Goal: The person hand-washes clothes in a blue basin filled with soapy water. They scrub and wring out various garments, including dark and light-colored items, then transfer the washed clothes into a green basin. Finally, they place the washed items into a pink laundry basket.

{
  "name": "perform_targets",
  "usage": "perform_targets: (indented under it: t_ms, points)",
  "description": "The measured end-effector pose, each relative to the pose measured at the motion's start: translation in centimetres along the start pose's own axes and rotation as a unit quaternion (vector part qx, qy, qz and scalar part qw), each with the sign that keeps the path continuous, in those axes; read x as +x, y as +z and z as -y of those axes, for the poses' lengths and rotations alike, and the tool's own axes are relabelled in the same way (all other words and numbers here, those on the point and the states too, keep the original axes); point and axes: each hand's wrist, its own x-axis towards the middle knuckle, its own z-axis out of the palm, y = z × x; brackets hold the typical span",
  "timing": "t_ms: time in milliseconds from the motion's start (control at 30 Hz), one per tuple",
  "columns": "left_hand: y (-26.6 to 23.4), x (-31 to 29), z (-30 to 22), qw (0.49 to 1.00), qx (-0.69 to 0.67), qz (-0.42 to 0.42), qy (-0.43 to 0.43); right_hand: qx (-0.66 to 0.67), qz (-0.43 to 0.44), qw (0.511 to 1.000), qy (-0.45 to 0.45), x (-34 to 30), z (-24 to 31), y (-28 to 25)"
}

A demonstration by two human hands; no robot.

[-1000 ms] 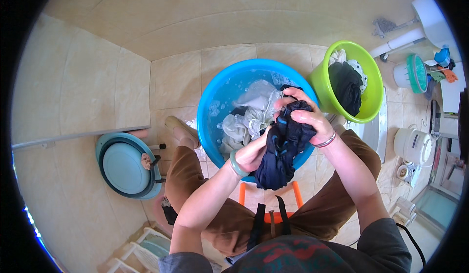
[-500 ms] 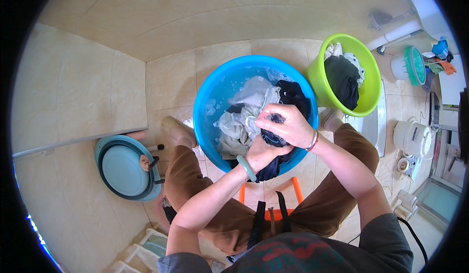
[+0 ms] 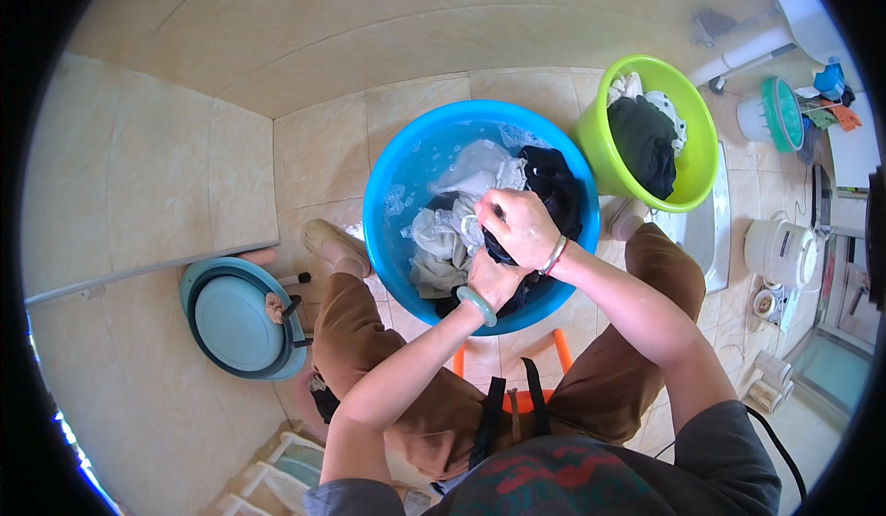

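A blue basin (image 3: pixel 378 262) of soapy water holds wet laundry. My right hand (image 3: pixel 524 228) is closed on a dark garment (image 3: pixel 498 250) over the basin's near half. Below it, my left hand (image 3: pixel 498 279) is wrapped round the same dark cloth, the wrists almost crossing; most of the gripped cloth is hidden behind the hands. White and pale grey garments (image 3: pixel 438 239) lie in the water left of my hands. On the right side of the basin is a heap of black clothing (image 3: pixel 554 184).
A green tub (image 3: pixel 602 151) with dark and white clothes stands against the basin's right. Folded teal basins (image 3: pixel 235 322) lean at the left wall. An orange stool (image 3: pixel 561 350) shows between my knees. At the far right are a white bucket (image 3: pixel 752 119) and a white container (image 3: pixel 775 250).
My right hand has turned over and closed more tightly, moving slightly left. The dark garment bunched between my hands is now mostly covered. My left hand has shifted little.
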Motion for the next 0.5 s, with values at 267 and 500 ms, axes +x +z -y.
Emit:
perform_targets:
  t_ms: [267,500]
  points:
    - [0.8,1.3,2.1,0.997,0.003,-0.056,-0.055,0.044,-0.003,0.991,0.124,0.6,-3.5,2.4]
    - [-3.1,0.7,-3.5,0.893,-0.403,0.077,-0.187,0.493,0.07,0.817,0.291,0.9,-3.5,-3.6]
